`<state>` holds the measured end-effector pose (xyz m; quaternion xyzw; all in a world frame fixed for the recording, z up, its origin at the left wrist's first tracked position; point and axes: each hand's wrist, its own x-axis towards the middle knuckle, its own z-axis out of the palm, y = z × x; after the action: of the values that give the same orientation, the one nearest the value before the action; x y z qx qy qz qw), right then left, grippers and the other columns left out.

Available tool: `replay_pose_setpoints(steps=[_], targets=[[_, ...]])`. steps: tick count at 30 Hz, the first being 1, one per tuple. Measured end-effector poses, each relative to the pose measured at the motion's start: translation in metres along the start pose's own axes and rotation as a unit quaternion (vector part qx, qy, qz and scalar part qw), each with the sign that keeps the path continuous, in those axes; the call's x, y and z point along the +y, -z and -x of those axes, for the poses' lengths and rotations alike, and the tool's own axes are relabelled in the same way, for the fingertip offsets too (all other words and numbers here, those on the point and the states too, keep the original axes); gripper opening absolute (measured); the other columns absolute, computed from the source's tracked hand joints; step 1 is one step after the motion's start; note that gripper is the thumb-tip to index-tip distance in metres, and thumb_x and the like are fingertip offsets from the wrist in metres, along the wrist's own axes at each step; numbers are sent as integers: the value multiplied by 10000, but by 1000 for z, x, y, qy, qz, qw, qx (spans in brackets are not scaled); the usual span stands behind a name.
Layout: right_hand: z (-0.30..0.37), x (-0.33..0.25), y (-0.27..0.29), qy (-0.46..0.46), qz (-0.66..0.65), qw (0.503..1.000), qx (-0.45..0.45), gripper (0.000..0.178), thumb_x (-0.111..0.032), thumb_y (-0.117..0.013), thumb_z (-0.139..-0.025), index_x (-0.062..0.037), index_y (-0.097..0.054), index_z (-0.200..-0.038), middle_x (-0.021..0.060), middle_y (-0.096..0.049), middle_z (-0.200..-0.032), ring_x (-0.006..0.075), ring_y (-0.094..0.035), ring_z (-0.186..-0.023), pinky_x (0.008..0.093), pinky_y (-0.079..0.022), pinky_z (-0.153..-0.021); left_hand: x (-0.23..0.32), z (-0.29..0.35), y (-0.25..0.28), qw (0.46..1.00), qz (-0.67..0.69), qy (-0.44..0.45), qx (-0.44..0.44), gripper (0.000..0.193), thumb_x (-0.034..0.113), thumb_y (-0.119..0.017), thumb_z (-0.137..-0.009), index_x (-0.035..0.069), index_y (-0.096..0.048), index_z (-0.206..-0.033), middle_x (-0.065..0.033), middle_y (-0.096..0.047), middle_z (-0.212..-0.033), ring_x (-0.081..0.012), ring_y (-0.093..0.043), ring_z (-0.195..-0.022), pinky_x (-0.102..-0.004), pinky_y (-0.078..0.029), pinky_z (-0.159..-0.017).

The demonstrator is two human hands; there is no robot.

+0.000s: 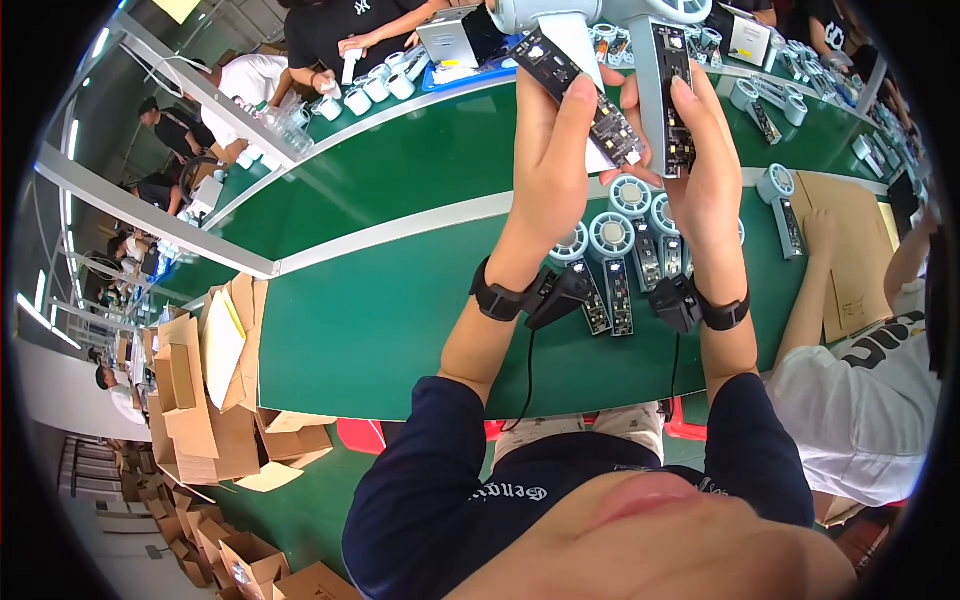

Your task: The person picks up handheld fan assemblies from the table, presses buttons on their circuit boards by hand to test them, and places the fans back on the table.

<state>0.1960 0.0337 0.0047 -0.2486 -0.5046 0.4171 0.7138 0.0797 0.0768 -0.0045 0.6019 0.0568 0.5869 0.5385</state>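
My left hand [552, 165] is closed around a pale handheld fan [570, 42], its thumb pressing on a black circuit board [543, 62] that lies slantwise over the handle. In my right hand [708, 150] is a second handheld fan [648, 95], gripped with the thumb on the board [672, 55] along its handle. Both fans are raised above the green table, heads pointing away, partly cut off by the top edge. Below my hands several light-blue fans lie together, among them one fan [612, 236] with its board exposed. Dark straps with small cabled devices circle both wrists.
A green workbench [350, 330] spans the front, with a green conveyor [400, 165] beyond its pale rail. Another fan [782, 185] and a cardboard sheet [850, 240] lie to the right, near a co-worker's arm [808, 290]. Cardboard boxes [205, 400] pile up at left. People work across the conveyor.
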Motion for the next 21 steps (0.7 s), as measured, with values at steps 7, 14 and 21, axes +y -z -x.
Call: replay_pose_setpoints(steps=[7,14,21], targets=[[1,-2,-6,-6,15,999,-40,348,-315,-345,-937,0,-482,-992,33,-454,-636,76,-437,-498,240,-499,-462,5,0,0,1000,-7,10,-6,339,266,-317,-954,-29,-423,-1085,-142,-552,-870,-162,-564,-549,-249,-412,-384],[2,-3,-5,21,-4,999,-25,342,-300,-343,-936,10,-467,-1010,56,-463,-675,89,-438,-504,260,-505,-461,1,0,-4,999,-33,2,-13,352,278,-314,-950,-31,-414,-1087,-148,-545,-864,-172,-565,-543,-284,-467,-387],[3,-4,-7,15,12,1000,-17,339,-292,-347,-935,11,-467,-1027,57,-477,-718,88,-449,-537,257,-511,-463,2,1,-4,999,-49,-6,-8,350,271,-320,-951,-37,-391,-1103,-161,-540,-874,-181,-576,-558,-278,-453,-388]])
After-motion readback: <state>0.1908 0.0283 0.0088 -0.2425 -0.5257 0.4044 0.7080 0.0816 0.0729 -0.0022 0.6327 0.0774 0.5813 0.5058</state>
